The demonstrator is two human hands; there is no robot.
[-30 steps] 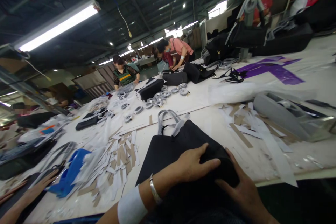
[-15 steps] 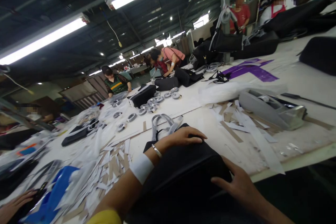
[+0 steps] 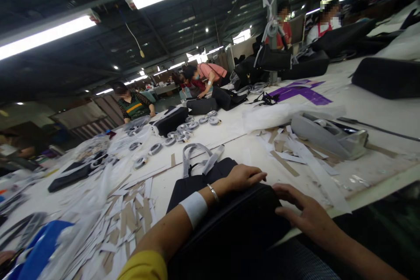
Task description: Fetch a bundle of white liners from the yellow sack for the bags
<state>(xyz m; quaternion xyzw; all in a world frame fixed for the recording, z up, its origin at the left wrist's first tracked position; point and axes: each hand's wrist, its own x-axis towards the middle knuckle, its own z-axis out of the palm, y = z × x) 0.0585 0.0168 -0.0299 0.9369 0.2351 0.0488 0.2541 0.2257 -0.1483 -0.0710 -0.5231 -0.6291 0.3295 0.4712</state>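
A black bag (image 3: 236, 223) lies tilted at the table's near edge, its lower part dark against my lap. Handles in grey wrapping (image 3: 200, 157) stick out at its far side. My left hand (image 3: 247, 177) lies across the top of the bag, fingers stretched to the right and holding nothing. At the bag's right end, my right hand (image 3: 303, 210) has thumb and fingers on either side of the corner, gripping it. A silver bracelet and a white band are on my left arm.
Paper and card strips (image 3: 131, 218) are heaped on the left. A grey tape dispenser (image 3: 324, 135) stands among more strips on the right. Rolled grey straps (image 3: 183, 131), black bags and purple sheets (image 3: 302, 92) lie farther back. Several people work around the table (image 3: 229, 144).
The bag has turned and tipped up somewhat under my hands. My left hand has slid a little right along its top, and my right hand has shifted at the corner. The view has swung right.
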